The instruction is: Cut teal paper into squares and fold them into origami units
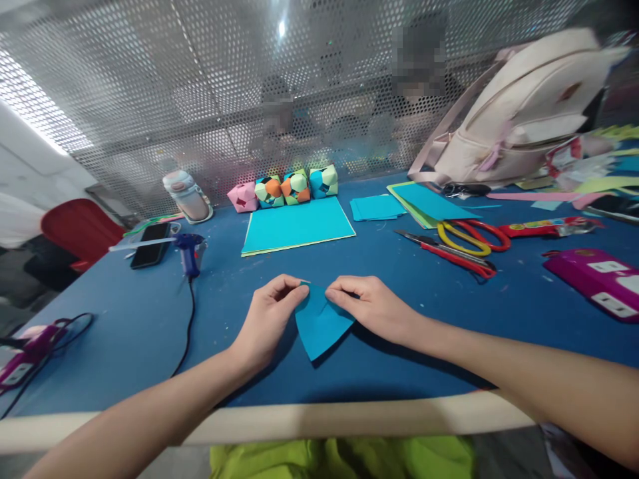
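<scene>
A piece of blue paper (322, 329) is held just above the table near its front edge, one corner pointing toward me. It looks partly folded or curved, with a crease near its top. My left hand (272, 313) pinches its upper left edge between thumb and fingers. On the other side, my right hand (374, 303) pinches the upper right edge. Beyond my hands lies a stack of large blue sheets (299, 226) with a pale yellow-green edge below. Folded paper balls (295, 187) in pink, green, orange and blue stand in a row behind it.
Scissors (469, 239) and a red cutter (459, 259) lie right, near smaller blue sheets (377, 207). A purple power strip (594, 279) sits far right, below a backpack (524, 113). Left are a glue gun (190, 253) with its cord, a phone (151, 245) and a bottle (187, 196).
</scene>
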A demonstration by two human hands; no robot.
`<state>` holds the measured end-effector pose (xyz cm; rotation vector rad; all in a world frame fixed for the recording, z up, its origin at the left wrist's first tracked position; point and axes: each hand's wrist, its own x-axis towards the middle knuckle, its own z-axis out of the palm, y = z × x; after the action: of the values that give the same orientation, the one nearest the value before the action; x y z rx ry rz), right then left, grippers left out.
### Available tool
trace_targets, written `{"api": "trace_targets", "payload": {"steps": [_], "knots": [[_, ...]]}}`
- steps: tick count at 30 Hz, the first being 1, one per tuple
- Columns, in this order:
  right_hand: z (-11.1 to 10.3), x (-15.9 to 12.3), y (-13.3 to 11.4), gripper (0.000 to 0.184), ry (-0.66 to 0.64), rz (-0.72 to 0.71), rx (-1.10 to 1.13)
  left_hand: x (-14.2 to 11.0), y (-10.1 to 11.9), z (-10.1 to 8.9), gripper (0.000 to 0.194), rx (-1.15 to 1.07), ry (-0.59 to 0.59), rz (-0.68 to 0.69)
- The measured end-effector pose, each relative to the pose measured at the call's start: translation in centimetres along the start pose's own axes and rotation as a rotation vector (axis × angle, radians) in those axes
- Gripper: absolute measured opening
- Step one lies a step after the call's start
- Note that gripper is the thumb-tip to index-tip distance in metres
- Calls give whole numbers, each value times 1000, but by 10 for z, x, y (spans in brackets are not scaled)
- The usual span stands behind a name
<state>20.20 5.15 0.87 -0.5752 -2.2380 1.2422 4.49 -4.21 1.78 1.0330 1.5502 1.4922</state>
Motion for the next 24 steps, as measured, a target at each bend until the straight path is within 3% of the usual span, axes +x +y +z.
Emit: {"api": "trace_targets", "payload": {"steps": [4,10,19,24], "knots": [[-1,0,1,36,-10,6,-11,1,-1,-1,14,-25,-5,-22],[3,0,3,19,13,-6,-13,-1,-2,1,16,17,-73,-23],[3,-1,1,21,8,0,-30,-2,1,1,23,16,-60,-18],[3,0,5,20,31,-6,-51,-2,1,1,20,82,-115,-51]]}}
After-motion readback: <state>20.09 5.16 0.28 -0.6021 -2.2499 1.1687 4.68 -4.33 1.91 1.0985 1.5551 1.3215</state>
